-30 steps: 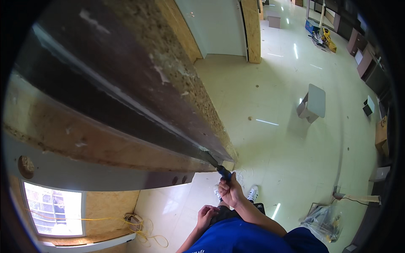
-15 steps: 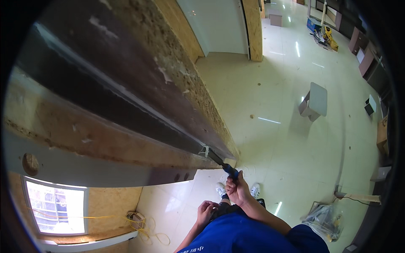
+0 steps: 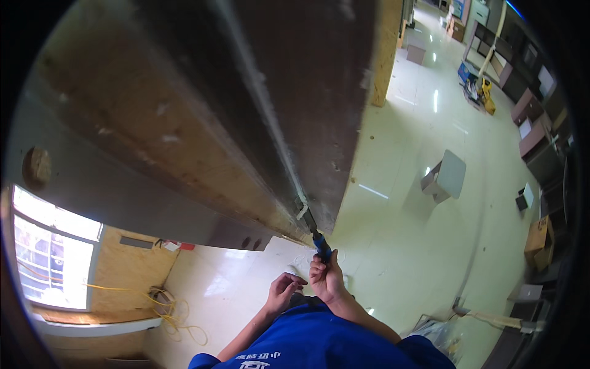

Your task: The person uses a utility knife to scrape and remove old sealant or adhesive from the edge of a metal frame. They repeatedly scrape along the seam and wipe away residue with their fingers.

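My right hand (image 3: 328, 281) is wrapped around the blue and black handle of a chisel (image 3: 321, 245). The dark blade points up and away, its tip in the groove (image 3: 270, 132) between the dark panels. A pale curled shaving (image 3: 302, 212) sits at the tip, at the end of a whitish line of residue along the groove. Just left of the chisel hand, my left hand (image 3: 284, 291) hovers in front of my body, fingers loosely bent and apart, with nothing visible in it. The large brown cabinet panel (image 3: 326, 104) fills the upper left, close to my view.
A small grey-topped table (image 3: 447, 175) stands on the tiled floor to the right. Cardboard boxes (image 3: 538, 241) and dark cabinet parts line the right side. A yellow cord (image 3: 179, 317) lies coiled at lower left below a window (image 3: 52, 249). A plastic bag (image 3: 444, 335) is at lower right.
My view has turned, so the panel looks closer and steeper. The chisel tip remains at the groove with the shaving. My left hand has risen, its fingers loosening beside my right hand.
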The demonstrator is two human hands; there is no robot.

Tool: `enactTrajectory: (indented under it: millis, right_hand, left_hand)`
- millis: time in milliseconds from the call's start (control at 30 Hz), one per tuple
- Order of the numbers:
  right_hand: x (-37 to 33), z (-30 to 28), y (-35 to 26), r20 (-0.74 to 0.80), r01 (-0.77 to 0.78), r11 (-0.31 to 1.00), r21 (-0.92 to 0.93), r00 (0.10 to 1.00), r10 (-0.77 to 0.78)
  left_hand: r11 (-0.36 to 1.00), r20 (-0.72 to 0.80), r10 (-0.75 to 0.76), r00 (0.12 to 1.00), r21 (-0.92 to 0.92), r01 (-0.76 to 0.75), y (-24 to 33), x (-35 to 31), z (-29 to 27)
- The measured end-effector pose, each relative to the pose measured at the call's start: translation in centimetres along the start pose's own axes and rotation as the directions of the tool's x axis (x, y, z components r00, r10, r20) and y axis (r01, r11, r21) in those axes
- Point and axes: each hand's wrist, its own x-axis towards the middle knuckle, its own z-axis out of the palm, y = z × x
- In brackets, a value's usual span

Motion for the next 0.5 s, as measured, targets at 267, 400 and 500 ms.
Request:
enactTrajectory:
  millis: [267,400,500]
  right_hand:
    - [-0.3,-1.8,0.0,0.012,-0.026,0.999,0.031,1.000,0.025]
    - [-0.7,-2.0,0.4,0.159,-0.024,0.998,-0.062,0.987,0.033]
    - [-0.7,-4.9,-0.6,0.213,0.108,0.957,-0.268,0.976,-0.050]
  left_hand:
    - [0.983,0.026,0.184,0.983,-0.002,-0.184,2.4,2.0,2.4]
    - [0.972,0.132,0.233,0.963,-0.014,-0.233,3.4,3.3,3.8]
    - [0.920,0.180,0.283,0.942,0.227,-0.319,4.5,4.4,5.1]
